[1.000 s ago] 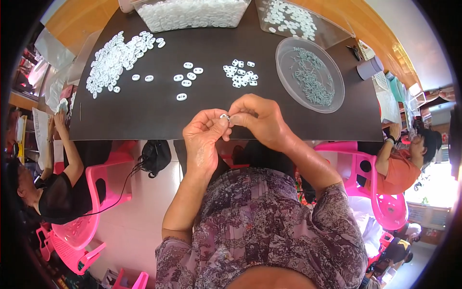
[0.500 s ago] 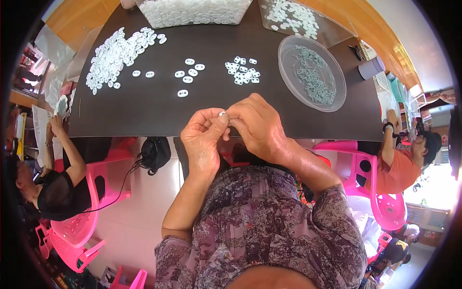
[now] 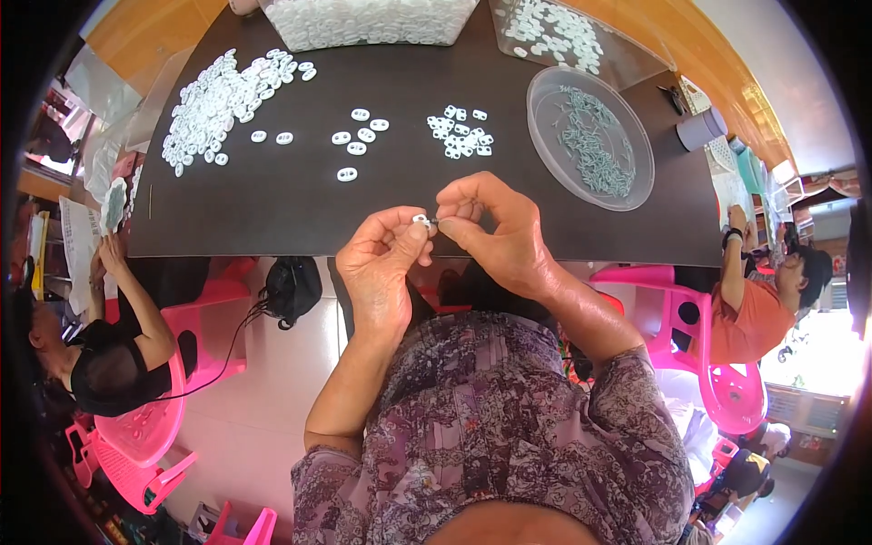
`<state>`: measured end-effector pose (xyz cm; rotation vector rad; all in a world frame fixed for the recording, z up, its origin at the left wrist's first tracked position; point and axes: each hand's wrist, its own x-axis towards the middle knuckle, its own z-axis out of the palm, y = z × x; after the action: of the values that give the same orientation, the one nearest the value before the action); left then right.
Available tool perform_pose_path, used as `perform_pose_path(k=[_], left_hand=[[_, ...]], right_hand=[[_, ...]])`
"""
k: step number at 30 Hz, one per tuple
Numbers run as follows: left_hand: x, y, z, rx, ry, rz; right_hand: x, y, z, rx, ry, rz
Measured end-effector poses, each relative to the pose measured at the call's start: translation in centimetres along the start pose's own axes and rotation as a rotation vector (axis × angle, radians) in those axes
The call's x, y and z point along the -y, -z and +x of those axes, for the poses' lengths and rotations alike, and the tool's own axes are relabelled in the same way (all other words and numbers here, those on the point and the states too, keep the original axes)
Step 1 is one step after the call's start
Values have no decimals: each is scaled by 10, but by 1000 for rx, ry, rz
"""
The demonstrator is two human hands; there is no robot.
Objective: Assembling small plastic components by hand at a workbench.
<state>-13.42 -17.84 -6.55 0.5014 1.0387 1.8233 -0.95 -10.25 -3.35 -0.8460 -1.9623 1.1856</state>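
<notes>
My left hand (image 3: pixel 381 263) pinches a small white plastic piece (image 3: pixel 421 220) between thumb and forefinger, just over the table's near edge. From the piece's right side a small dark screw (image 3: pixel 434 221) sticks out, and the thumb and forefinger of my right hand (image 3: pixel 501 232) close on its outer end. Beyond my hands lie several loose white oval two-holed pieces (image 3: pixel 361 136). Right of them is a cluster of small white squarish pieces (image 3: pixel 460 133). A round clear tray (image 3: pixel 542 168) farther right holds many thin grey-green screws (image 3: pixel 595 150).
A big heap of white oval pieces (image 3: pixel 213 104) covers the table's far left. Two clear bins (image 3: pixel 300 41) (image 3: pixel 636 65) of white parts stand at the back. Near the right edge are a lavender cup (image 3: pixel 701 132) and black pliers (image 3: pixel 670 98). People (image 3: pixel 118 354) (image 3: pixel 758 313) sit on both sides.
My right hand's fingers have opened out and drawn slightly right, so the white piece and the screw show more plainly. The left hand keeps its pinch. The person at left has shifted their arms.
</notes>
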Motion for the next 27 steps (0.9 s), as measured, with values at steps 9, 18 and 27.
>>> perform_pose_path(k=[9, 18, 27], left_hand=[[-1, 0, -1, -13, -42, 96], [-2, 1, -1, 6, -34, 124], [-1, 2, -5, -8, -63, 167]], right_hand=[[-3, -2, 3, 42, 74, -47], [-4, -1, 4, 51, 69, -57], [-4, -2, 3, 65, 63, -50]])
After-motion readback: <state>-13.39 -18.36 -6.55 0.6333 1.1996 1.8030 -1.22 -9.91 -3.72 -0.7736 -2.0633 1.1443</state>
